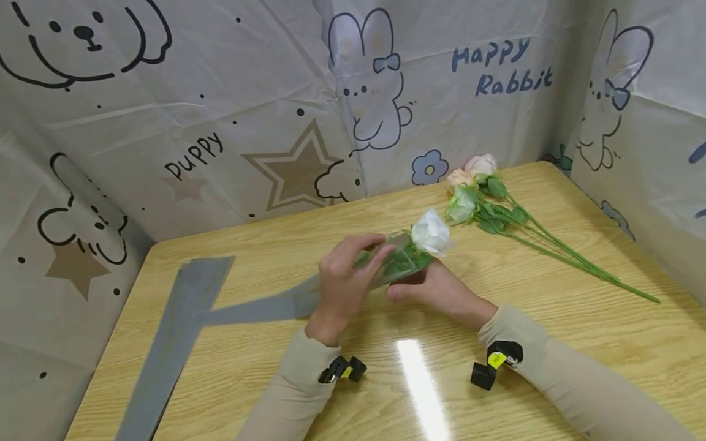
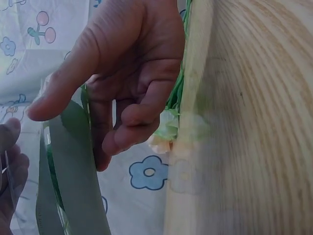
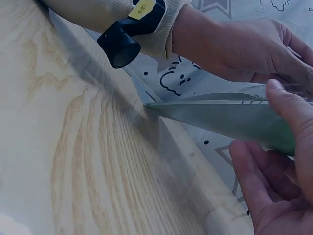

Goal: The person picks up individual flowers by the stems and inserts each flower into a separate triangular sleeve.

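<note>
A white rose (image 1: 431, 233) with green leaves lies inside a translucent grey flower sleeve (image 1: 278, 306), its bloom sticking out of the wide end. My left hand (image 1: 346, 278) is over the sleeve and pinches its upper edge just behind the bloom. From the other side my right hand (image 1: 444, 291) holds the sleeve under the bloom, its fingers partly hidden. In the left wrist view the right hand (image 2: 132, 73) has its thumb and curled fingers on either side of the sleeve (image 2: 76, 161). The right wrist view shows the sleeve (image 3: 215, 117) narrowing to a point.
Several more flat grey sleeves (image 1: 171, 349) are stacked at the table's left. Roses with pink, peach and pale green blooms (image 1: 463, 202) lie at the back right, their long stems (image 1: 579, 254) pointing toward the right edge. A printed cloth (image 1: 220, 92) hangs behind the wooden table (image 1: 265, 373).
</note>
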The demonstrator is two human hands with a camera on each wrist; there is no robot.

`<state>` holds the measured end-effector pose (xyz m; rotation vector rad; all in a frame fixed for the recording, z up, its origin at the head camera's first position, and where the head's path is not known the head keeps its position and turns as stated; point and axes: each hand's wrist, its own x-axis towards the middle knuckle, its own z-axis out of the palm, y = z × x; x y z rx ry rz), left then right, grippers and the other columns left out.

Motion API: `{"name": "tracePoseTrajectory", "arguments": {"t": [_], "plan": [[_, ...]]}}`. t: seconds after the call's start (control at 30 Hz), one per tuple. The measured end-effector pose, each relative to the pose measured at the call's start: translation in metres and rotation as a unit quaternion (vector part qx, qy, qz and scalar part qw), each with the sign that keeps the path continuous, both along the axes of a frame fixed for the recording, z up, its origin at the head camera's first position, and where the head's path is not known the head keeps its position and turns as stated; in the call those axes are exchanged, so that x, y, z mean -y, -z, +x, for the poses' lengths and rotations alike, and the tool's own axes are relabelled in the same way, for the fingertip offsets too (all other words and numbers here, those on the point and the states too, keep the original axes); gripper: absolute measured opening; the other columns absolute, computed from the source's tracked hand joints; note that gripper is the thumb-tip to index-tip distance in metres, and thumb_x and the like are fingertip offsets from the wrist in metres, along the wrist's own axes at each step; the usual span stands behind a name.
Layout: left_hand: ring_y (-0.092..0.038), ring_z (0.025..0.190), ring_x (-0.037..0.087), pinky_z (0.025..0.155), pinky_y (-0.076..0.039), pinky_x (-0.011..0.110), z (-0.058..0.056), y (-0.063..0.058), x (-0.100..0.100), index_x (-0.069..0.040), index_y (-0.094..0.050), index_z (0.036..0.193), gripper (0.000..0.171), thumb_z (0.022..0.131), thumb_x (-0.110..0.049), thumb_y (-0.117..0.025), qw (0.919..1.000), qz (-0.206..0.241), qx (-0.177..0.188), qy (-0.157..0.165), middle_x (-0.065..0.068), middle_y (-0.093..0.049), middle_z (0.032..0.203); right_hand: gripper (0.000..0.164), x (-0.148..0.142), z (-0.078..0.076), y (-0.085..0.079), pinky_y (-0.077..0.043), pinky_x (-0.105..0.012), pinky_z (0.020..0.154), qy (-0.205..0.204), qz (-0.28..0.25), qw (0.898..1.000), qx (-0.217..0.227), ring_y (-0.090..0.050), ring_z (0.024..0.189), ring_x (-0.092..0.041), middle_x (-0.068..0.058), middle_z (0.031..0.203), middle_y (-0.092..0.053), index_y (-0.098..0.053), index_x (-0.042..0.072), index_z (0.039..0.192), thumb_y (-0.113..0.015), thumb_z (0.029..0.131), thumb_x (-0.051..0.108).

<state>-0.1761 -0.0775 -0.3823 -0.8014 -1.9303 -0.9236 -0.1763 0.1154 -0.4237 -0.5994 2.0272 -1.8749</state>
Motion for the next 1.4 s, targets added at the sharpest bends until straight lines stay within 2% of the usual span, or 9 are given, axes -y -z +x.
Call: {"name": "tracePoseTrajectory", "arguments": {"t": [0.13,0.4,0.5,0.67,0.8,0.93,1.07,1.23,1.4], "plan": [[-0.076,0.083,0.019,0.078,-0.064,0.025,0.001,0.002,-0.002,-0.002,-0.077,0.098,0.022,0.082,-0.014,-0.087,0.9998,-0.02,0.004,-0.003,0.01,-0.079,0.091,0.061,0.0,-0.001,0.003,-0.065,-0.041,0.085,0.006,-0.035,0.999,0.017,-0.075,0.092,-0.019,-0.006,0.116,-0.072,-0.05,0.012,0.143,-0.081,0.091,0.021],[-0.075,0.084,0.019,0.077,-0.064,0.027,0.002,0.004,-0.004,-0.004,-0.077,0.1,0.024,0.083,-0.019,-0.086,0.9992,-0.035,0.02,0.006,0.009,-0.079,0.092,0.066,-0.001,-0.001,0.005,-0.064,-0.037,0.09,0.006,-0.078,0.997,0.026,-0.073,0.102,-0.013,0.001,0.124,-0.069,-0.049,0.011,0.142,-0.084,0.088,0.028],[-0.076,0.084,0.019,0.078,-0.064,0.028,0.002,0.005,-0.004,-0.004,-0.077,0.1,0.025,0.094,-0.028,-0.076,0.999,-0.036,0.024,0.01,0.01,-0.079,0.092,0.064,-0.002,-0.001,0.006,-0.064,-0.035,0.09,0.003,-0.078,0.997,0.023,-0.073,0.1,-0.013,0.003,0.121,-0.071,-0.051,0.012,0.14,-0.084,0.088,0.026],[-0.077,0.083,0.021,0.078,-0.065,0.031,0.001,0.004,-0.005,-0.002,-0.076,0.099,0.043,0.108,-0.037,-0.052,0.9996,-0.02,0.016,0.013,0.011,-0.079,0.091,0.062,-0.004,0.0,0.008,-0.063,-0.032,0.089,-0.008,-0.063,0.998,-0.01,-0.074,0.098,-0.013,0.001,0.118,-0.071,-0.051,0.012,0.141,-0.083,0.089,0.026],[-0.077,0.086,0.023,0.08,-0.065,0.033,0.0,0.003,-0.004,-0.001,-0.076,0.099,0.041,0.109,-0.033,-0.052,0.9997,-0.015,0.02,0.005,0.012,-0.079,0.092,0.066,-0.003,0.0,0.008,-0.059,-0.026,0.094,0.005,-0.028,0.999,-0.03,-0.07,0.107,-0.011,-0.001,0.126,-0.067,-0.051,0.015,0.141,-0.086,0.086,0.028],[-0.078,0.088,0.024,0.082,-0.065,0.035,0.001,0.003,-0.003,0.0,-0.076,0.102,0.029,0.108,-0.021,-0.056,0.998,-0.022,0.057,-0.016,0.013,-0.08,0.095,0.069,-0.002,0.002,0.008,-0.053,-0.022,0.101,0.021,0.022,0.999,-0.043,-0.064,0.118,-0.013,-0.007,0.135,-0.063,-0.052,0.015,0.142,-0.087,0.084,0.026],[-0.077,0.092,0.022,0.085,-0.065,0.035,0.001,0.003,-0.002,-0.002,-0.076,0.11,0.024,0.106,-0.016,-0.057,0.9901,-0.05,0.127,-0.031,0.012,-0.08,0.102,0.072,-0.003,0.004,0.009,-0.052,-0.022,0.104,0.021,0.054,0.997,-0.056,-0.063,0.122,-0.017,-0.012,0.139,-0.062,-0.051,0.012,0.144,-0.087,0.084,0.025],[-0.078,0.1,0.021,0.087,-0.064,0.035,0.003,0.002,-0.002,-0.003,-0.075,0.117,0.028,0.108,-0.02,-0.055,0.977,-0.086,0.194,-0.021,0.011,-0.08,0.112,0.072,-0.003,0.004,0.011,-0.053,-0.023,0.103,-0.002,0.056,0.997,-0.061,-0.063,0.123,-0.019,-0.01,0.138,-0.062,-0.051,0.013,0.142,-0.089,0.082,0.025],[-0.078,0.101,0.024,0.085,-0.065,0.037,0.005,0.001,-0.002,-0.001,-0.075,0.118,0.029,0.108,-0.019,-0.055,0.9705,-0.108,0.215,0.003,0.013,-0.08,0.112,0.077,-0.004,0.003,0.012,-0.054,-0.024,0.104,-0.031,0.041,0.997,-0.06,-0.061,0.126,-0.023,-0.01,0.142,-0.058,-0.046,0.015,0.148,-0.088,0.084,0.023]]}}
